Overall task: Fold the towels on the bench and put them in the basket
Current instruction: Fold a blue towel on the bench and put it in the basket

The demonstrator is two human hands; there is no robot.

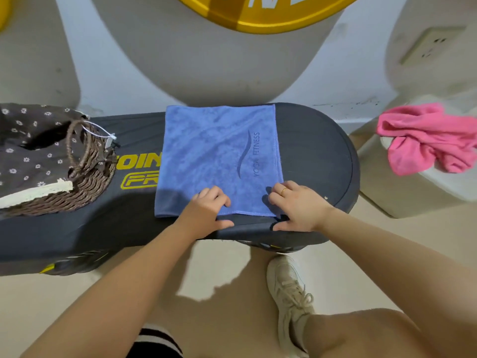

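A blue towel (216,156) printed "YOGA FITNESS" lies flat across the dark bench (317,161). At the middle of its near edge, my left hand (206,210) pinches the hem with curled fingers above and the thumb below. My right hand (296,205) pinches the towel's near right corner, a ring on one finger. A brown woven basket (85,177) with a flowered dark lining stands on the bench's left end, apart from the towel. A crumpled pink towel (426,140) lies off the bench on a pale ledge to the right.
Behind the bench stands a wall with grey curved shapes and a yellow band (258,14). A wall socket (431,45) is at the upper right. Below the bench are my right knee and a beige shoe (289,295) on the tan floor.
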